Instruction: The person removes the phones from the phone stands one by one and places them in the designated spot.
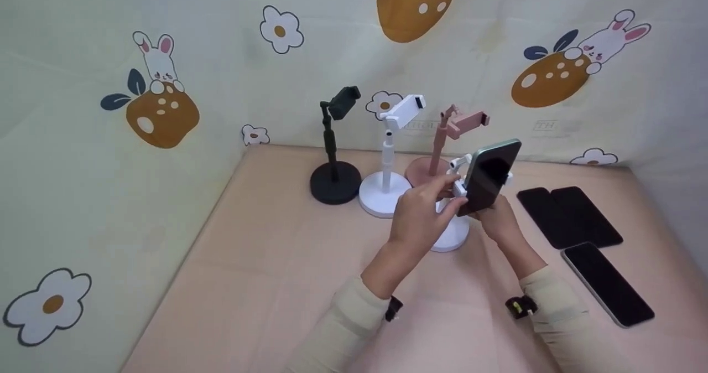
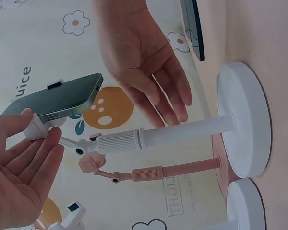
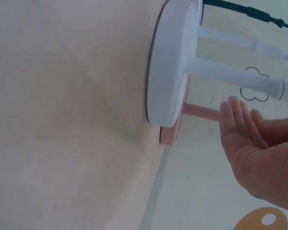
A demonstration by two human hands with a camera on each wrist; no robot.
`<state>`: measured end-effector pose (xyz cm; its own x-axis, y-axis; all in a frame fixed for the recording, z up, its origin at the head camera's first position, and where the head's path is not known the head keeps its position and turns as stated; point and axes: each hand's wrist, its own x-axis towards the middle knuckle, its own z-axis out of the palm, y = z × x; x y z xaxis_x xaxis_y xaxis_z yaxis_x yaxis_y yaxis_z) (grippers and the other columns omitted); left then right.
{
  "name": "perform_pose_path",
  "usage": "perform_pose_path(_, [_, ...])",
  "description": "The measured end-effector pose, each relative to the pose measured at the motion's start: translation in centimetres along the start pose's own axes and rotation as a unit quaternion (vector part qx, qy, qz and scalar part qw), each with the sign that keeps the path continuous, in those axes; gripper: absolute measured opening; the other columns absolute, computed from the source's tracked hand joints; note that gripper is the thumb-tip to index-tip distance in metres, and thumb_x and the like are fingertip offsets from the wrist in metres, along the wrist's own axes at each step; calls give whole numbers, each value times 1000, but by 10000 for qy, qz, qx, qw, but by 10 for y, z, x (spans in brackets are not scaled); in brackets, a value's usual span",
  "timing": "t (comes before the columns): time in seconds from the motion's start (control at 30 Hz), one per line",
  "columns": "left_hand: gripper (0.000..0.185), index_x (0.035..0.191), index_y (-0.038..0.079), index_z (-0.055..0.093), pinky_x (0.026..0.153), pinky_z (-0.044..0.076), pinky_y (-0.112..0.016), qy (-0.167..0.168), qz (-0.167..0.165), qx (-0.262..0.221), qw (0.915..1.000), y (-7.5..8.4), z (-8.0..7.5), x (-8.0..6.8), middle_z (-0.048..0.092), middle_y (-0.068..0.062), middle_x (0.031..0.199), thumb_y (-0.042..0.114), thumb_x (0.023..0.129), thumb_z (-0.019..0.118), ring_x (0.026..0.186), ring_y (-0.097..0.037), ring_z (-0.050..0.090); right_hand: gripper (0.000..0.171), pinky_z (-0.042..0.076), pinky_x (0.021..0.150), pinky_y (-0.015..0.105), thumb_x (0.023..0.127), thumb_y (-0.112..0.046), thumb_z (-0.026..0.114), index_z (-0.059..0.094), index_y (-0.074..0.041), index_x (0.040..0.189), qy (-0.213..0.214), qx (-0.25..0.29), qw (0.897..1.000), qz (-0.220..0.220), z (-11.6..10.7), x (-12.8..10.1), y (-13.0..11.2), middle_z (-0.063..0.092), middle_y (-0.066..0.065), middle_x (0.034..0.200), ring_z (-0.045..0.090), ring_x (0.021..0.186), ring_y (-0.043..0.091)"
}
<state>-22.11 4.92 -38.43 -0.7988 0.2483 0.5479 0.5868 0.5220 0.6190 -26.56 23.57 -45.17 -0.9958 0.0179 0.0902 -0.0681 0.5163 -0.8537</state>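
White phone stand [image 1: 451, 234] at frame centre, green-edged phone [image 1: 489, 176] clamped in cradle, tilted up. Left hand [image 1: 421, 212] pinching white cradle clip [image 2: 36, 128] at phone's lower end. Right hand [image 1: 500, 218] below phone, fingers [image 2: 170, 93] straight, relaxed, holding nothing. Black [image 1: 334, 182], white [image 1: 384, 193], pink [image 1: 434, 165] stands just behind. Three dark phones [image 1: 569, 215] flat at right.

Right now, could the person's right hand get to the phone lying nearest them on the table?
Probably yes. The right hand is open beside the phone in the near white stand and holds nothing. The nearest flat phone lies face up to its right, with only bare table between them.
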Motion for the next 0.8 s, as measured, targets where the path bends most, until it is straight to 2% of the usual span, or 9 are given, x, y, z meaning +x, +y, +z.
perform_pose_path(0.07, [42,127,10,66,85,51,-8,-15,23,54,10000,1,0,1,75,-2,116,25,88,75,101,-6,73,36,55,90,20,102,4,39,51,9,135,207,685,9974,84,-6,-8,-3,58,30,130,63,98,1])
perform_pose_path(0.13, [41,125,10,66,86,50,-8,-18,33,102,9999,2,0,1,76,-1,115,25,88,76,102,-6,73,40,53,89,14,100,8,35,49,8,138,538,1151,9918,-101,-8,-18,-8,58,28,132,61,97,-9])
perform_pose_path(0.2, [39,123,10,67,87,51,-10,26,46,141,9999,1,0,1,76,-1,113,25,88,76,101,-7,73,43,52,89,12,96,12,35,50,9,136,878,1463,9844,-432,-8,-29,-15,61,24,128,61,100,-10])
perform_pose_path(0.27, [38,122,10,67,88,52,-11,76,21,166,9998,1,0,1,77,-1,111,26,88,76,101,-7,73,46,51,90,11,91,14,37,51,10,135,1135,1575,9782,-740,-5,-38,-22,65,12,123,62,103,-7])
perform_pose_path(0.4, [37,120,10,67,89,53,-13,89,-59,175,9998,1,-1,1,77,-1,110,26,88,76,100,-8,73,53,50,93,12,89,13,45,42,8,142,1230,1891,9680,-1099,5,-49,-30,59,-6,123,58,114,-1])
perform_pose_path(0.5, [36,119,11,68,90,53,-15,50,-97,205,9997,1,-1,1,77,-1,109,27,88,76,101,-8,73,63,48,97,13,88,11,57,33,5,145,1273,1909,9657,-1217,13,-53,-31,53,-1,131,53,121,0])
perform_pose_path(0.63, [34,117,11,69,88,55,-17,76,-22,349,9994,2,-1,2,78,0,107,29,88,77,98,-7,73,78,44,101,11,83,6,72,27,5,146,1493,1497,9691,-1268,22,-51,-34,48,11,138,48,123,0])
perform_pose_path(0.8, [37,116,13,70,83,56,-17,58,7,558,9984,3,-2,5,78,1,102,33,86,78,93,-8,74,72,41,100,9,84,0,76,32,7,140,1902,960,9693,-1228,26,-47,-36,51,15,134,47,119,-2])
